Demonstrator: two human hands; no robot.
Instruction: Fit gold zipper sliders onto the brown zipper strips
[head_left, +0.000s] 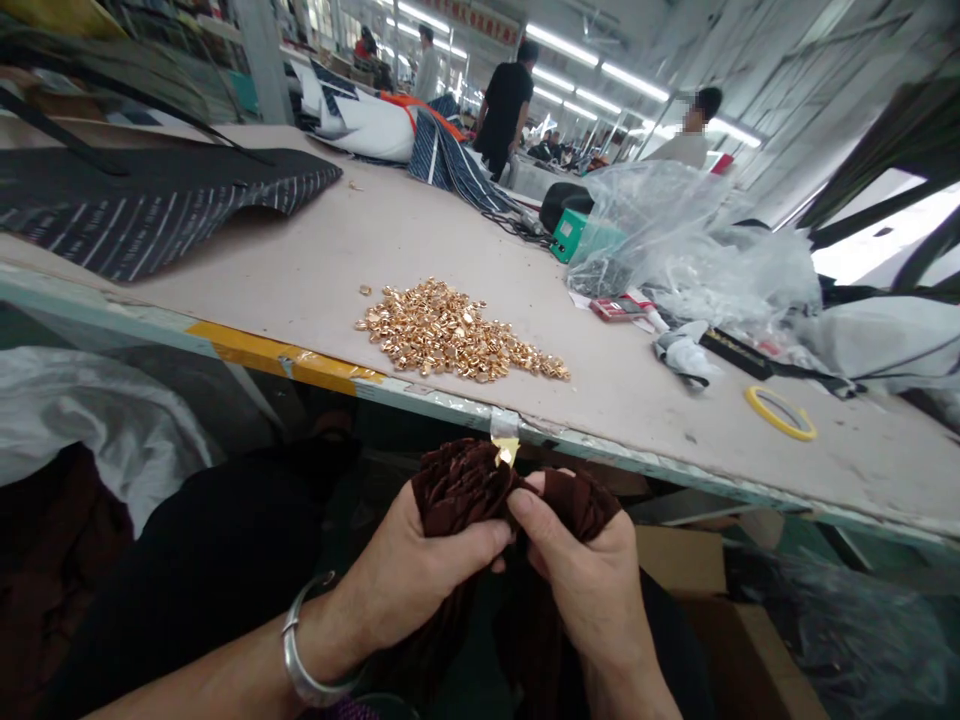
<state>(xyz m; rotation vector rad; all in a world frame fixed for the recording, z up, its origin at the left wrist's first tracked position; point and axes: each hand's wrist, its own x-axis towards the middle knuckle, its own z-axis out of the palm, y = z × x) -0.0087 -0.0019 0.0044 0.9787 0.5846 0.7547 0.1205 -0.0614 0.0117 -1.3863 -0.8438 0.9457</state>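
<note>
Head view: hands (592, 575) hold brown cloth (459, 492) near carton (681, 562)

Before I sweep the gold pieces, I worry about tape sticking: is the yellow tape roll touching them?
Apart: the head view shows bare tabletop between the tape roll and gold pieces.
</note>
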